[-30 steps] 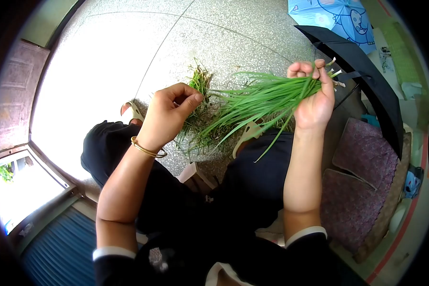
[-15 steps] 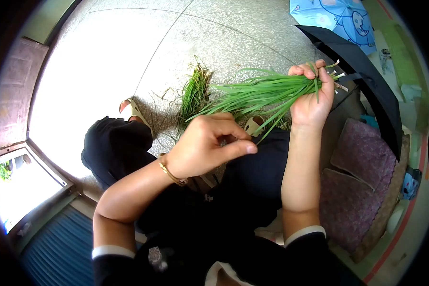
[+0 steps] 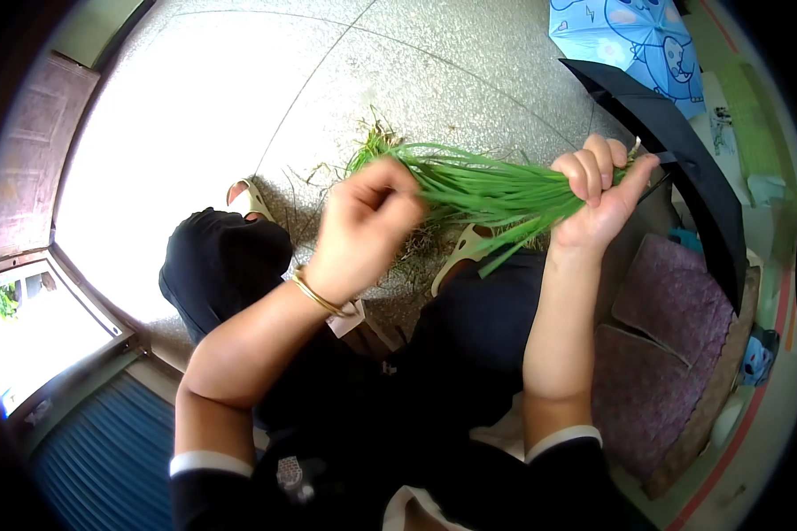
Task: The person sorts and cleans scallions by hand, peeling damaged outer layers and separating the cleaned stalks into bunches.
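Observation:
A bunch of long green leafy stalks (image 3: 496, 186) stretches sideways in front of me. My right hand (image 3: 600, 190) is wrapped round its pale root end, which pokes out beyond the fingers. At the leaf tips is my left hand (image 3: 372, 221), blurred, its thumb and fingers drawn together; whether it pinches any leaves I cannot make out. A gold bracelet (image 3: 317, 294) circles the left wrist. On the floor behind the hands lies a pile of green stalks and dry scraps (image 3: 376, 146), partly hidden by the left hand and the bunch.
An open black umbrella (image 3: 682, 142) stands at the right, with a blue patterned umbrella (image 3: 633, 49) behind it. Purple padded cushions (image 3: 651, 372) are beside my right leg. My pale shoes (image 3: 459, 257) rest on the speckled floor (image 3: 434, 80). A blue ridged surface (image 3: 106, 451) is at lower left.
My left hand has moved back up and away from me to the leaf tips. My right hand has turned and closed more fully round the bunch, shifting slightly right.

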`<action>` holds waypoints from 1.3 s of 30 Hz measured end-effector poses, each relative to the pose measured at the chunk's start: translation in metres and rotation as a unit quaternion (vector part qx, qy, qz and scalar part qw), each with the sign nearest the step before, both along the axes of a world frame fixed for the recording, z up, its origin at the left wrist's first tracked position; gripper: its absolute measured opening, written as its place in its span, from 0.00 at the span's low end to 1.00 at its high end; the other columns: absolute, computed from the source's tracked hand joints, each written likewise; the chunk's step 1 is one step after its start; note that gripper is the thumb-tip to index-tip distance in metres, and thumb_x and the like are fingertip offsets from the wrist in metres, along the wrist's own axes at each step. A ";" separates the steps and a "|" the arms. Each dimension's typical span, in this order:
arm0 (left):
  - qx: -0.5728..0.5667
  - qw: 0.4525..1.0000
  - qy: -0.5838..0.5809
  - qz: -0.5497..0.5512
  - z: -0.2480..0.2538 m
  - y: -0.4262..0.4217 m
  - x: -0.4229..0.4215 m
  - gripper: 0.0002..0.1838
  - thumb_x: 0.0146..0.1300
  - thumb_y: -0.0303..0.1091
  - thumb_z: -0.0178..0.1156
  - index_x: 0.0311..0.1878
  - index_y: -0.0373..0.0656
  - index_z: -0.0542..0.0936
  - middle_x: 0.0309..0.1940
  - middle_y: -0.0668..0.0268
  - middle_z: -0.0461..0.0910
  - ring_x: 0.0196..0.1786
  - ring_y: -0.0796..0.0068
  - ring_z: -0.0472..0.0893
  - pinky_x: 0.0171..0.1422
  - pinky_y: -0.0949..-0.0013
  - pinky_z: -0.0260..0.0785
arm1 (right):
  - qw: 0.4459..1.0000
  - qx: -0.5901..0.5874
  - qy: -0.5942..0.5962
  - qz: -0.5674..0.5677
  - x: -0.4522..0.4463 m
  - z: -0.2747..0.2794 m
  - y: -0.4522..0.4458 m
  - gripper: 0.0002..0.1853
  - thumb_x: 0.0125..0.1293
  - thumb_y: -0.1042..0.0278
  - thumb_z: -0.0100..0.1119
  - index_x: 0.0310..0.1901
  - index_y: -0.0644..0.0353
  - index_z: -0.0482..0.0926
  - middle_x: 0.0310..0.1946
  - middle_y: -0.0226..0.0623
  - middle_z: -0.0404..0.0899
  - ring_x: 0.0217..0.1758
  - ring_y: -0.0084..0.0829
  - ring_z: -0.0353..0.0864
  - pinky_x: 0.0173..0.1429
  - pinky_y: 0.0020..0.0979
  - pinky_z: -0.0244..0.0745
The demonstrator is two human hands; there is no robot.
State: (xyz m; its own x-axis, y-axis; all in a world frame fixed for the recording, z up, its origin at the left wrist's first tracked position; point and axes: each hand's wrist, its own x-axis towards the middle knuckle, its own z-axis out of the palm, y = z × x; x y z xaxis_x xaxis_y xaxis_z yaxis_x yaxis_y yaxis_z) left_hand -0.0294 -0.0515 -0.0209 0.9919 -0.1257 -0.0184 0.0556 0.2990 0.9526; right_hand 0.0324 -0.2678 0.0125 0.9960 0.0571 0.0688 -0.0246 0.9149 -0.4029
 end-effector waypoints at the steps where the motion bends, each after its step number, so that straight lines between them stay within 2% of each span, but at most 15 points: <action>1: -0.021 0.999 0.013 0.037 0.004 0.008 0.005 0.03 0.55 0.22 0.52 0.26 0.40 0.71 0.23 0.74 0.72 0.27 0.87 0.67 0.31 0.81 0.61 | 0.999 0.017 -0.025 0.014 0.001 0.000 -0.005 0.22 0.63 0.42 0.44 0.22 0.51 0.60 0.15 0.20 0.53 0.12 0.14 0.47 0.20 0.18 0.48; 4: -0.062 0.993 0.021 0.095 0.002 0.029 0.019 0.04 0.57 0.24 0.55 0.27 0.40 0.72 0.23 0.73 0.72 0.26 0.89 0.67 0.32 0.84 0.61 | 0.997 0.044 -0.055 0.030 0.002 0.002 -0.021 0.23 0.62 0.41 0.45 0.20 0.49 0.58 0.14 0.20 0.52 0.11 0.14 0.47 0.20 0.18 0.49; 8: 0.203 0.979 -0.005 0.029 -0.006 0.030 0.023 0.07 0.55 0.27 0.61 0.25 0.40 0.73 0.19 0.74 0.72 0.22 0.89 0.67 0.27 0.83 0.60 | 0.995 0.003 -0.090 -0.039 0.001 0.010 -0.045 0.24 0.63 0.42 0.45 0.18 0.49 0.56 0.15 0.21 0.53 0.13 0.16 0.49 0.24 0.20 0.52; 9: 0.290 0.957 -0.013 -0.005 -0.008 0.028 0.021 0.08 0.53 0.28 0.63 0.24 0.40 0.74 0.16 0.74 0.71 0.21 0.89 0.67 0.26 0.83 0.61 | 0.988 -0.047 -0.067 -0.128 -0.001 0.015 -0.055 0.24 0.63 0.42 0.44 0.18 0.50 0.56 0.15 0.21 0.53 0.14 0.16 0.50 0.26 0.20 0.52; 13: 0.435 0.886 -0.151 -0.048 -0.024 0.016 0.016 0.06 0.52 0.21 0.55 0.33 0.41 0.77 0.27 0.62 0.78 0.28 0.64 0.78 0.35 0.68 0.70 | 0.928 -0.188 0.000 -0.320 -0.016 0.020 -0.096 0.23 0.64 0.44 0.43 0.19 0.50 0.57 0.15 0.23 0.53 0.16 0.19 0.49 0.29 0.22 0.52; 16: 0.456 0.875 -0.156 -0.037 -0.029 0.014 0.016 0.06 0.54 0.24 0.54 0.35 0.41 0.78 0.29 0.59 0.79 0.30 0.63 0.79 0.36 0.68 0.70 | 0.861 -0.295 0.036 -0.413 -0.036 -0.008 -0.126 0.21 0.67 0.50 0.45 0.19 0.51 0.59 0.13 0.24 0.56 0.16 0.19 0.51 0.27 0.24 0.54; 20: 0.458 0.881 -0.108 -0.038 -0.031 0.014 0.018 0.06 0.59 0.26 0.54 0.37 0.35 0.77 0.29 0.55 0.79 0.31 0.65 0.80 0.38 0.70 0.71 | 0.664 -0.495 0.201 -0.524 -0.073 -0.087 -0.178 0.13 0.62 0.64 0.54 0.21 0.57 0.69 0.16 0.28 0.67 0.19 0.22 0.65 0.24 0.30 0.61; 22: 0.447 0.890 -0.068 -0.063 -0.034 0.008 0.015 0.05 0.58 0.25 0.55 0.36 0.35 0.77 0.29 0.59 0.79 0.30 0.72 0.78 0.36 0.74 0.71 | 0.533 -0.635 0.256 -0.498 -0.101 -0.150 -0.219 0.11 0.58 0.64 0.60 0.27 0.63 0.74 0.17 0.33 0.72 0.23 0.26 0.71 0.28 0.32 0.66; 24: 0.488 0.866 -0.076 -0.072 -0.040 0.000 0.015 0.05 0.56 0.27 0.57 0.34 0.37 0.78 0.27 0.61 0.79 0.26 0.76 0.77 0.31 0.76 0.67 | 0.488 -0.705 0.244 -0.453 -0.128 -0.189 -0.233 0.16 0.58 0.57 0.60 0.32 0.65 0.76 0.22 0.40 0.77 0.26 0.32 0.75 0.33 0.33 0.69; 26: 0.501 0.858 -0.095 -0.057 -0.047 -0.003 0.019 0.04 0.55 0.28 0.58 0.32 0.38 0.78 0.24 0.63 0.79 0.23 0.76 0.76 0.30 0.75 0.66 | 0.342 -0.780 0.433 -0.296 -0.135 -0.199 -0.229 0.21 0.57 0.49 0.57 0.36 0.63 0.78 0.26 0.43 0.79 0.29 0.37 0.77 0.35 0.35 0.70; 30: 0.516 0.847 -0.094 -0.081 -0.065 -0.011 0.012 0.04 0.54 0.28 0.58 0.32 0.39 0.79 0.23 0.64 0.79 0.22 0.77 0.75 0.30 0.75 0.66 | 0.335 -0.810 0.413 -0.246 -0.160 -0.226 -0.242 0.22 0.55 0.47 0.58 0.37 0.61 0.78 0.25 0.46 0.77 0.28 0.39 0.77 0.34 0.36 0.70; 32: 0.525 0.845 -0.054 -0.084 -0.069 -0.006 0.016 0.04 0.53 0.28 0.58 0.31 0.39 0.79 0.23 0.65 0.79 0.23 0.77 0.76 0.30 0.75 0.67 | 0.368 -0.787 0.486 -0.099 -0.146 -0.240 -0.238 0.26 0.56 0.44 0.57 0.44 0.62 0.75 0.34 0.48 0.77 0.36 0.41 0.77 0.40 0.38 0.70; 36: 0.533 0.842 -0.050 -0.075 -0.088 -0.002 0.017 0.04 0.53 0.29 0.59 0.30 0.40 0.79 0.23 0.64 0.80 0.23 0.77 0.76 0.31 0.75 0.67 | 0.326 -0.873 0.296 -0.210 -0.136 -0.307 -0.242 0.31 0.57 0.43 0.54 0.52 0.62 0.69 0.46 0.49 0.73 0.45 0.42 0.74 0.45 0.40 0.68; 38: 0.531 0.844 -0.036 -0.072 -0.099 0.006 0.018 0.04 0.53 0.29 0.59 0.30 0.40 0.80 0.23 0.64 0.80 0.23 0.77 0.76 0.31 0.76 0.67 | 0.543 -0.700 0.437 -0.154 -0.119 -0.292 -0.243 0.39 0.58 0.43 0.52 0.63 0.62 0.56 0.64 0.48 0.54 0.65 0.44 0.56 0.64 0.39 0.56; 39: 0.534 0.840 -0.049 -0.077 -0.103 0.007 0.025 0.04 0.53 0.29 0.58 0.31 0.40 0.80 0.24 0.64 0.80 0.24 0.76 0.77 0.32 0.76 0.68 | 0.548 -0.700 0.433 -0.153 -0.107 -0.304 -0.252 0.39 0.58 0.43 0.52 0.63 0.62 0.56 0.64 0.48 0.54 0.65 0.44 0.56 0.64 0.39 0.56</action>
